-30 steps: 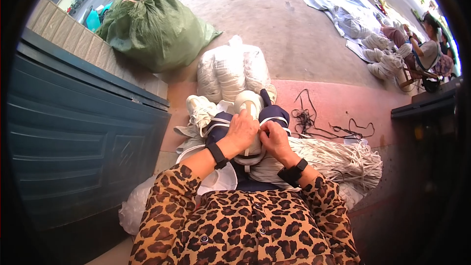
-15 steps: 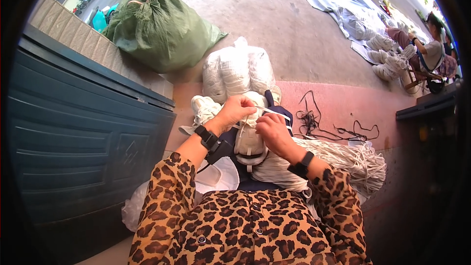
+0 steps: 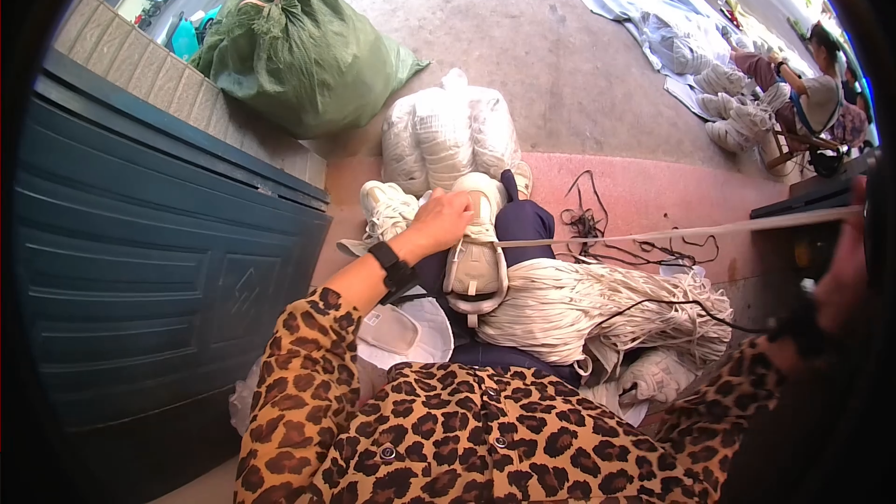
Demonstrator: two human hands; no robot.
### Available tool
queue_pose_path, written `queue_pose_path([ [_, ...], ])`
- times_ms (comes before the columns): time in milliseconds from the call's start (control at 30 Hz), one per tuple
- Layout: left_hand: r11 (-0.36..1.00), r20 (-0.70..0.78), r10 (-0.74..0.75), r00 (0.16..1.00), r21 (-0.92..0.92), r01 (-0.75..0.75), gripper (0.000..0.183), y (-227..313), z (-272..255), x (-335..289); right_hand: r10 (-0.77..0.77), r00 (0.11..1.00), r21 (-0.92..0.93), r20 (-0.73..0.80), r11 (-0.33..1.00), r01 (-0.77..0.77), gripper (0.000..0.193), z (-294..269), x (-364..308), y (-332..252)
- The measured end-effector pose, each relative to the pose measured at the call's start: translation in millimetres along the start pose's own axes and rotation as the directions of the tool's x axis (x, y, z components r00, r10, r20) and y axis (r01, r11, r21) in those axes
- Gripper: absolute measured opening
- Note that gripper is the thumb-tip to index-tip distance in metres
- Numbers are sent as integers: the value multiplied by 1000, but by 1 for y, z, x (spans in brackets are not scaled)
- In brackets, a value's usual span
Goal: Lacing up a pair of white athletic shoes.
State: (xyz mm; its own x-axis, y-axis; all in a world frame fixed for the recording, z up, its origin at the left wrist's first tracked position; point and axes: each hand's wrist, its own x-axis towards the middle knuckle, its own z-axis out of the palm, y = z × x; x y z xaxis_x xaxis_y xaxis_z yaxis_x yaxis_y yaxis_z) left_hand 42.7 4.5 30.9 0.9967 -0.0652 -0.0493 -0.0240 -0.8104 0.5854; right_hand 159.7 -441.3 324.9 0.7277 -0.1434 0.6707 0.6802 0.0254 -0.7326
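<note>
A beige shoe [image 3: 476,278] lies between my knees, its heel toward me. My left hand [image 3: 444,222] is closed at its upper, fingers curled over the lacing area; the fingertips are partly hidden. From the shoe a whitish shoelace [image 3: 653,232] runs taut to the far right. My right hand [image 3: 845,271], dark and blurred near the picture's rim, holds the other end of that lace. Beside the shoe, over my right thigh, lies a thick bundle of cream laces [image 3: 551,308]. Another laced shoe [image 3: 387,213] sits left of my left hand.
Plastic-wrapped white bundles [image 3: 450,135] stand just ahead. Tangled black laces [image 3: 588,224] lie on the red floor. A large green sack [image 3: 299,61] is at the far left, beyond a blue door panel [image 3: 168,261]. A seated person [image 3: 821,89] is at the far right, beside several shoes [image 3: 742,117].
My right hand has swung from the shoe out to the far right, drawing the lace into a long straight line. My left hand has shifted slightly and stays at the shoe.
</note>
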Motion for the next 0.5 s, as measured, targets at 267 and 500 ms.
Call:
queue_pose_path([
  [267,991,313,-102,944,-53,124,21,-12,-13,-10,834,407,-426,373,543,-724,15,150,-201,121],
  [500,980,472,-131,872,-74,187,18,-7,-31,5,550,216,-532,807,835,-142,18,207,-311,110],
])
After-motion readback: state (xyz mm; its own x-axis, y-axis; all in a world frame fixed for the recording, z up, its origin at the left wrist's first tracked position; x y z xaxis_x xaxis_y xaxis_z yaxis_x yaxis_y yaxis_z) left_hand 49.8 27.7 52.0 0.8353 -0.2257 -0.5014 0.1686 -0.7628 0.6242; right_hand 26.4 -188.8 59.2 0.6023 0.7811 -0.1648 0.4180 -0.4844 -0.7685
